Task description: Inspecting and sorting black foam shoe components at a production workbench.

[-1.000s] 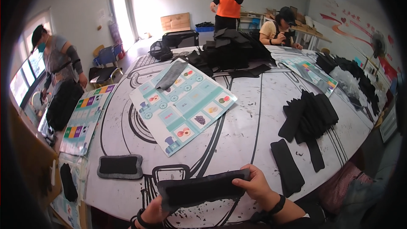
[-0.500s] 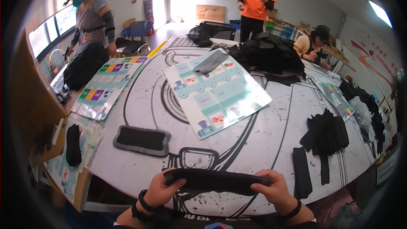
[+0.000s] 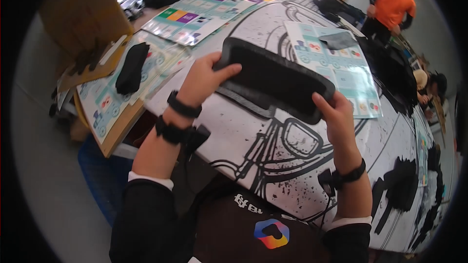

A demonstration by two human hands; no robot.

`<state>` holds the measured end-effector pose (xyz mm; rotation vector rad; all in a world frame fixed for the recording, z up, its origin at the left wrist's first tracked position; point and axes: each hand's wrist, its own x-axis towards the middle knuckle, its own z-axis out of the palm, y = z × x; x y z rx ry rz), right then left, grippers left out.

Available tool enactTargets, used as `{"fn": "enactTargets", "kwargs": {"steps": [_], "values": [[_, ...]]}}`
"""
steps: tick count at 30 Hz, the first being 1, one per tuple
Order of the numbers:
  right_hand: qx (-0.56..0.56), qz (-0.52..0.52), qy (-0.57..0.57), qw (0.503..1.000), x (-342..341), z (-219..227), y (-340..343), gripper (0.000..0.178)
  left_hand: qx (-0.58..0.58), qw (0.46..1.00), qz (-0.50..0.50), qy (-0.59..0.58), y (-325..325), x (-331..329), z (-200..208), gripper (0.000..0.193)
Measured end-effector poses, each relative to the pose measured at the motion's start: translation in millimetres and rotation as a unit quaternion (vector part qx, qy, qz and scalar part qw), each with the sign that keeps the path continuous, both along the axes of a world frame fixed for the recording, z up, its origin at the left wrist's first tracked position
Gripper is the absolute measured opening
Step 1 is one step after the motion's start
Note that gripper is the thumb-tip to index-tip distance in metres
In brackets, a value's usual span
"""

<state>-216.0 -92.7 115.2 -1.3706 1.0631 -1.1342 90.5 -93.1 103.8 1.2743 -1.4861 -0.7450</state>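
Above the near part of the table I hold a long black fabric pad with rounded corners and a slightly paler raised rim. My left hand grips its left end, thumb on top. Around its right end my right hand is closed the same way. Under the pad, partly hidden by it, a grey-rimmed black pad lies on the table. Left of my left hand, a black cloth bundle rests on printed sheets. Both wrists wear black bands.
Glossy printed sheets lie at the far left; another sheet with a grey cloth piece is beyond the pad. Black cloth is heaped at the right, with black strips nearer. A person in orange stands behind.
Both hands have risen and moved away from the table's near edge with the black pad, whose rimmed face now shows. My view has swung left and down.
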Motion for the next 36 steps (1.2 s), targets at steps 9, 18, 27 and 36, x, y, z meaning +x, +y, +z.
{"fn": "enactTargets", "kwargs": {"steps": [9,18,27,36], "values": [[0.165,-0.041,-0.082,0.982,66.5,-63.9,-40.7,0.018,0.067,0.994,0.084,-0.013,-52.5,53.6,-57.7,0.042],[0.163,-0.031,-0.007,0.986,61.9,-105.2,-45.9,0.024,0.062,0.997,0.047,0.023,-54.7,59.7,-83.3,0.048],[0.071,-0.055,0.158,0.983,61.0,-113.5,-46.1,0.040,0.078,0.995,0.063,0.017,-50.8,60.4,-83.7,0.042],[0.030,-0.063,0.248,0.966,66.7,-102.4,-42.3,0.045,0.067,0.995,0.071,-0.015,-51.4,64.6,-88.6,0.033]]}}
